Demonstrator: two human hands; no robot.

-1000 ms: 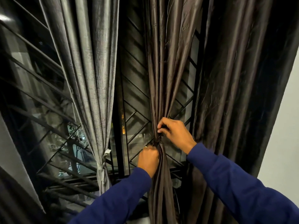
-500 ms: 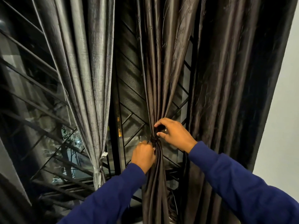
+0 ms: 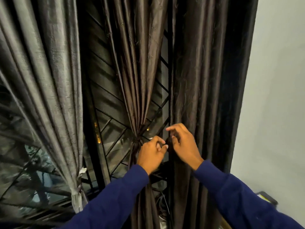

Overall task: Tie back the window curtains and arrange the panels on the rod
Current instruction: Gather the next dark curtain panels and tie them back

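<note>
Head view: three curtain panels hang in front of a dark window grille [image 3: 105, 90] with diagonal bars. Grey panel [image 3: 54, 80] on the left is gathered low and cinched by a pale tie [image 3: 76, 190], with a small white tag sticking out just above it. Brown middle panel [image 3: 140, 63] is pinched to a narrow waist by a dark tie-back knot [image 3: 137, 139]; folds fan out above the knot and hang straight below it.

Left hand [image 3: 151, 153] sits just right of the knot, in front of the lower part of the middle panel. Its fingers are curled with thumb and fingertips close together; whether they pinch a tie end cannot be told, as the spot is dark and slightly blurred. Right hand [image 3: 183, 144] is beside it, in front of the inner edge of the dark right panel [image 3: 206, 80]. Its fingers are loosely bent and spread, index pointing left, with nothing visibly held. The two hands are near each other, fingertips almost meeting.

Both arms wear blue sleeves [image 3: 239, 195]. Right panel hangs loose and untied. White wall [image 3: 277, 80] lies to its right. Some cables [image 3: 162, 205] show low between the middle and right panels.
</note>
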